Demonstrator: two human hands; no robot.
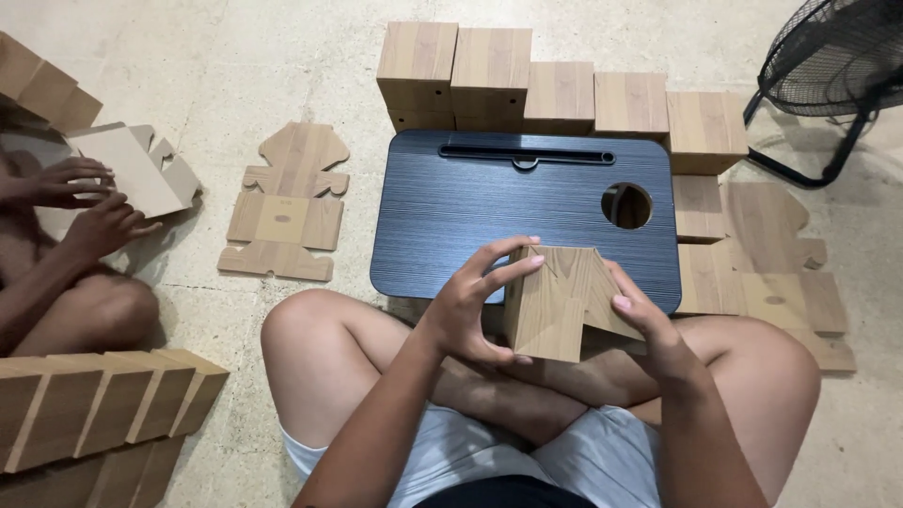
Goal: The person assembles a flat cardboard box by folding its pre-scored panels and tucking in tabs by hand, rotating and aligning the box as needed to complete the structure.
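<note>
I sit cross-legged on the floor and hold a wood-grain cardboard box (555, 306) over my lap, partly folded. My left hand (475, 301) grips its left side, fingers reaching over the top edge. On the right side, my right hand (644, 315) presses a slanted flap. Just beyond the box lies a dark blue lap tray (489, 212) with a round hole (626, 205) and a slot along its far edge.
Several finished wood-grain boxes (555, 89) stand in a row behind the tray. Flat unfolded blanks lie at left (287, 202) and right (771, 273). Another person's hands (85, 202) fold cardboard at far left. Folded boxes (94, 400) sit bottom left; a black fan (832, 66) stands top right.
</note>
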